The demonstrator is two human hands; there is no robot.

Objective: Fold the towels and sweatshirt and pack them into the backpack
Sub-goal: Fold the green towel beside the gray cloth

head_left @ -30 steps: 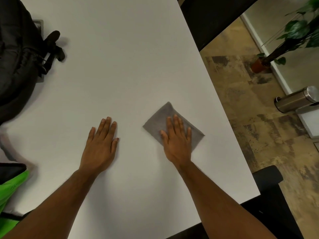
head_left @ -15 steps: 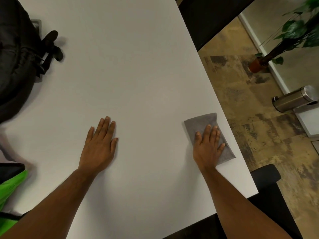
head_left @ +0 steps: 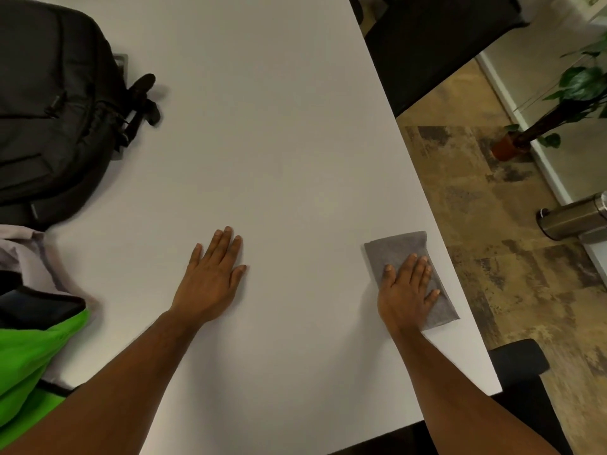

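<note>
Folded grey towel (head_left: pixel 399 254) lies at 4 o'clock on the white surface (head_left: pixel 279 142), just beside its right edge. Right hand (head_left: pixel 405 290) presses flat on the towel's near half, fingers straight, gripping nothing. Left hand (head_left: pixel 210 280) rests flat on bare surface near centre, also holding nothing. Backpack (head_left: pixel 49 110) sits at 10 o'clock, well apart from the towel. Risk: with the towel so near the edge, any sideways push could slide it off onto the floor, or loosen its folds.
</note>
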